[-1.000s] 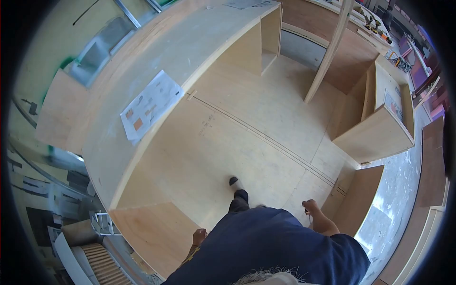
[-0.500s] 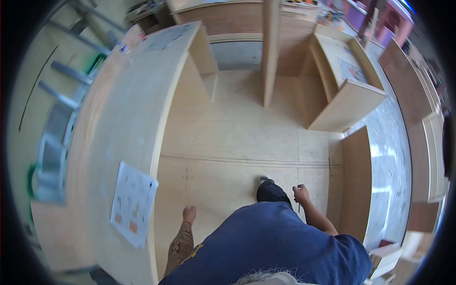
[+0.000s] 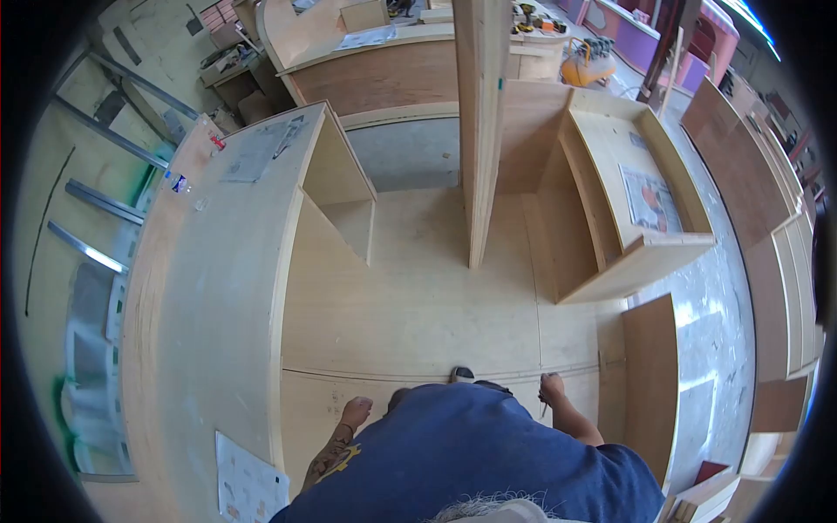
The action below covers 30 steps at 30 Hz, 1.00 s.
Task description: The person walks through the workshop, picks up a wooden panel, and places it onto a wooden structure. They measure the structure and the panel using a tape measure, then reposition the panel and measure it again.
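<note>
My right hand [image 3: 551, 386] hangs to the right of my body, fingers closed around a thin stick-like tool [image 3: 545, 408], perhaps a pencil; its exact kind is too small to make out. On the other side, my left hand [image 3: 356, 411] is held low over the plywood floor [image 3: 410, 296], loosely relaxed with nothing visible in it. A long plywood counter [image 3: 227, 253] runs along my left, with a printed sheet [image 3: 248, 479] lying on its near end. One dark shoe [image 3: 462, 374] shows beneath my blue shirt.
Ahead stands an upright wooden post [image 3: 479, 131]. To the right are a plywood cabinet [image 3: 641, 261] bearing a drawing sheet [image 3: 649, 199] and a low panel [image 3: 652, 383]. Farther back sit a curved wooden counter [image 3: 384, 78], power tools [image 3: 527, 17] and a yellow compressor [image 3: 588, 63].
My view has tilted up, so the post, cabinet and back counter sit lower in the picture. I have stepped forward over the floor. My right hand still grips the thin tool.
</note>
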Each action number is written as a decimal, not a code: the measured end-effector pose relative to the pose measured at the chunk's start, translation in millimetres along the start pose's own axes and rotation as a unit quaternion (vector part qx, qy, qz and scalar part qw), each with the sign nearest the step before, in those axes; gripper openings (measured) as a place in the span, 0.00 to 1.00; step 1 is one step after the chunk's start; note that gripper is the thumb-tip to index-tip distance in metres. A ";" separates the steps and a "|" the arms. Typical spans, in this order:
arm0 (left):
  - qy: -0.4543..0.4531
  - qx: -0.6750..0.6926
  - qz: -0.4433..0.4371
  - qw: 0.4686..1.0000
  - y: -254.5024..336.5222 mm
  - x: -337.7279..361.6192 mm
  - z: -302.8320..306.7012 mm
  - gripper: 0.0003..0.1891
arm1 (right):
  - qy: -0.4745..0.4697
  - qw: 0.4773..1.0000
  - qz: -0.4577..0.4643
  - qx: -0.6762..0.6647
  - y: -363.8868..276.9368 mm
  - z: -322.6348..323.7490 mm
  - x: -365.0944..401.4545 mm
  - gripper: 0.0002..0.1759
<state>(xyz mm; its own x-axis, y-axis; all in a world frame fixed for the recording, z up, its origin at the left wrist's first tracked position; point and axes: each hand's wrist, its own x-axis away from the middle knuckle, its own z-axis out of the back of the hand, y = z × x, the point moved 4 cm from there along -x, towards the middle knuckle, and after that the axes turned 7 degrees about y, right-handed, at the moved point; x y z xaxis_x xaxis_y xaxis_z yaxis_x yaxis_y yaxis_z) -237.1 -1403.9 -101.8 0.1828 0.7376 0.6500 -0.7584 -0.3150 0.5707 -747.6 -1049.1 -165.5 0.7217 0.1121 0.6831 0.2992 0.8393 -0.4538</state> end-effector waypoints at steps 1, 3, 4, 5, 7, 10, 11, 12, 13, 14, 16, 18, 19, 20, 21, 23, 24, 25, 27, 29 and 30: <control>-0.027 -0.034 0.032 0.999 9.9 -6.7 1.8 0.16 | 0.003 1.000 0.018 -0.011 -34.8 -5.3 -17.6 0.18; -0.043 -0.096 0.006 0.994 25.3 -37.1 11.5 0.18 | 0.006 0.999 0.042 -0.019 -108.9 -22.0 -44.4 0.17; -0.044 -0.174 -0.115 0.977 17.7 -64.3 11.5 0.19 | 0.010 0.998 0.060 -0.032 -143.2 -34.1 -58.0 0.17; -0.042 -0.250 -0.233 0.939 22.6 -84.7 11.2 0.21 | 0.013 0.996 0.077 -0.045 -175.5 -46.4 -67.9 0.16; -0.019 -0.218 -0.210 0.953 58.4 -105.5 22.5 0.22 | -0.020 0.993 0.098 -0.060 -235.8 -70.3 -75.7 0.16; -0.004 -0.211 -0.244 0.947 101.9 -169.8 39.9 0.23 | -0.089 0.986 0.117 -0.076 -307.7 -108.0 -99.3 0.17; -0.010 -0.236 -0.298 0.925 118.7 -195.9 44.5 0.23 | -0.127 0.982 0.114 -0.075 -320.4 -127.6 -113.0 0.18; -0.005 -0.233 -0.302 0.924 143.8 -215.4 50.4 0.23 | -0.127 0.970 0.205 -0.004 -332.2 -139.9 -128.1 0.19; -0.010 -0.176 -0.237 0.955 170.8 -230.7 55.9 0.24 | -0.117 0.972 0.202 0.004 -339.4 -151.3 -135.4 0.19; -0.014 -0.116 -0.173 0.978 195.4 -252.5 67.0 0.24 | -0.108 0.974 0.198 0.012 -347.6 -162.2 -141.5 0.20; -0.051 -0.106 -0.198 0.973 233.8 -321.7 81.1 0.23 | -0.097 0.979 0.171 0.044 -362.8 -170.1 -143.9 0.20; -0.095 -0.097 -0.216 0.967 276.4 -368.3 91.9 0.22 | -0.105 0.971 0.184 0.110 -383.1 -169.6 -139.3 0.20; -0.092 -0.155 -0.293 0.939 330.3 -388.4 102.0 0.19 | -0.107 0.977 0.156 0.098 -401.5 -168.7 -132.3 0.20; -0.088 -0.212 -0.366 0.902 390.2 -397.1 114.8 0.17 | -0.107 0.982 0.128 0.087 -415.7 -168.9 -129.3 0.19; -0.079 -0.191 -0.366 0.907 445.3 -395.3 135.0 0.16 | -0.087 0.987 0.110 0.078 -431.6 -167.3 -127.8 0.19; -0.059 -0.171 -0.378 0.908 530.7 -414.1 165.1 0.16 | -0.071 0.992 0.088 0.062 -458.1 -181.3 -136.3 0.19; -0.048 -0.169 -0.390 0.904 562.2 -431.3 174.6 0.16 | -0.072 0.980 0.156 0.098 -461.9 -190.4 -151.5 0.18; -0.049 -0.174 -0.391 0.903 590.3 -448.9 180.8 0.16 | -0.071 0.963 0.224 0.134 -454.1 -203.1 -176.1 0.18; -0.042 -0.038 -0.415 0.908 645.1 -481.3 193.4 0.20 | -0.070 0.940 0.291 0.164 -466.7 -226.5 -194.3 0.18; -0.047 -0.046 -0.400 0.914 693.4 -510.9 198.6 0.21 | -0.048 0.946 0.271 0.170 -495.7 -238.1 -209.7 0.17; -0.051 -0.050 -0.386 0.920 715.7 -524.8 201.4 0.22 | -0.057 0.951 0.253 0.170 -515.1 -246.4 -224.7 0.17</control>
<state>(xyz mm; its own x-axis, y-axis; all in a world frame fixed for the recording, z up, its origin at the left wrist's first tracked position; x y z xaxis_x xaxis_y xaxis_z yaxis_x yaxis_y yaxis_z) -749.8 -2136.7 66.6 0.7445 0.6571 0.1181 -0.4315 0.3387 0.8361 -910.1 -1637.7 -226.2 0.6419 0.5883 0.4918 -0.3013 0.7833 -0.5437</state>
